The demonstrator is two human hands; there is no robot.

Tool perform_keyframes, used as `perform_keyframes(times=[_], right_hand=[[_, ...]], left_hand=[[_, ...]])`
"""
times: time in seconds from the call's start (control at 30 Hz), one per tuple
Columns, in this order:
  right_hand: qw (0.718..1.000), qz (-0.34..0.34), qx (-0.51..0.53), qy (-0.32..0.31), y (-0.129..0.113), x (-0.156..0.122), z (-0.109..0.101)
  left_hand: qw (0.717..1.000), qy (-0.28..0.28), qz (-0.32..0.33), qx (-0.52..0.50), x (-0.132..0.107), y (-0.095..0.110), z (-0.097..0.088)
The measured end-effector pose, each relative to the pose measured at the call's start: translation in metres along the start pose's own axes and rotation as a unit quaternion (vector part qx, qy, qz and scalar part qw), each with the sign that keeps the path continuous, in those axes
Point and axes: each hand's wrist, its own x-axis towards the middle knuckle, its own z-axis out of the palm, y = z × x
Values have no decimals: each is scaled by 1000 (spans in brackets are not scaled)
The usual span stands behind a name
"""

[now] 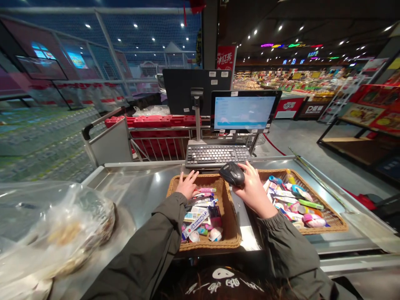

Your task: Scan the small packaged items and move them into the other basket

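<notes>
My left hand (pixel 187 185) is spread over the far left corner of a wicker basket (pixel 233 225), fingers apart and holding nothing. Inside that basket lie small packets, tubes and boxes, among them a white-and-blue toothpaste-like box (pixel 196 223). My right hand (pixel 254 189) is closed on a black handheld barcode scanner (pixel 232 173), whose rounded head points away to the left; its handle is hidden. Just beyond the hands sits a black keyboard (pixel 217 155). A second wicker basket (pixel 339 225) of small colourful goods stands right of my right hand.
Behind the keyboard are a lit monitor (pixel 242 111) and the back of another screen (pixel 179 89). Plastic-wrapped goods (pixel 67 229) sit at the left of the metal counter (pixel 131 183). A shopping cart (pixel 159 135) stands beyond it, and shop shelves (pixel 365 137) are at right.
</notes>
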Motion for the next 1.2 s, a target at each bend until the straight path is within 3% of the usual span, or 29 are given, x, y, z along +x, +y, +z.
perform_keyframes(times=[0.3,0.4,0.53,0.67,0.77,0.97,1.2], right_hand=[[1000,9,-2,-4,0,-5,2],[1000,10,-2,-9,2,-8,2],[1000,30,-6,3,8,-12,-5],[998,50,-25,30,23,-20,-23],[995,55,-46,71,41,-30,-44],[981,100,-90,137,76,-54,-86],[967,147,-101,182,116,-75,-119]], left_hand=[[1000,-9,-10,8,2,4,22],[1000,18,-8,1,5,9,11],[997,65,25,-23,19,29,-20],[994,80,68,-42,44,61,-44],[989,87,108,-60,66,91,-49],[974,89,185,-93,118,153,-40],[969,33,223,-97,181,232,-20]])
